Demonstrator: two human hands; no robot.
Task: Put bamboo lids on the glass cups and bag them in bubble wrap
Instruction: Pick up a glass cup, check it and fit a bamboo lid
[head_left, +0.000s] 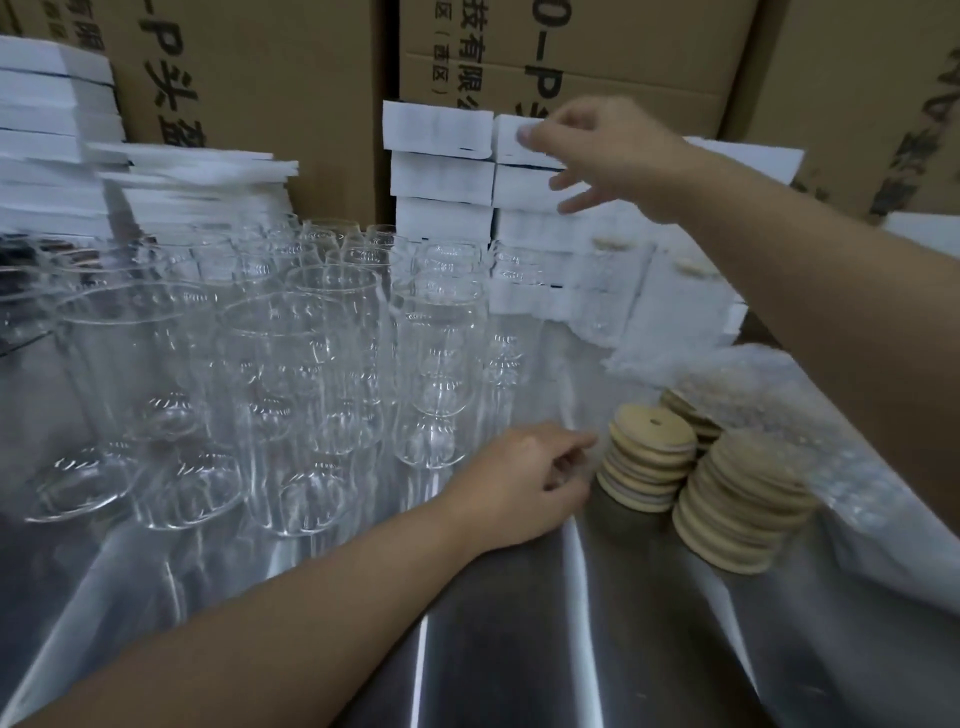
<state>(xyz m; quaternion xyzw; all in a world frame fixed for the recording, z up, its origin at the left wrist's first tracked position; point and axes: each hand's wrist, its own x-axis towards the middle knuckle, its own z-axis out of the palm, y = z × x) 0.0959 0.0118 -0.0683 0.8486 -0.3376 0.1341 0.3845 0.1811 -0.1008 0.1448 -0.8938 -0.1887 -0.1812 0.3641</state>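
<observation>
While the right hand (608, 156) reaches, fingers spread and gripping nothing I can make out, to the white stacks (441, 171) at the back, the left hand (524, 478) lies loosely curled and empty on the table (571, 649), just beside the lids (649, 457); the cups (322, 353) stand crowded and lidless to its left; bubble wrap (779, 400) lies behind the lids; a tugged stack could, I'd say, topple onto the glass; the lid piles lean, and a nudge might spill them.
</observation>
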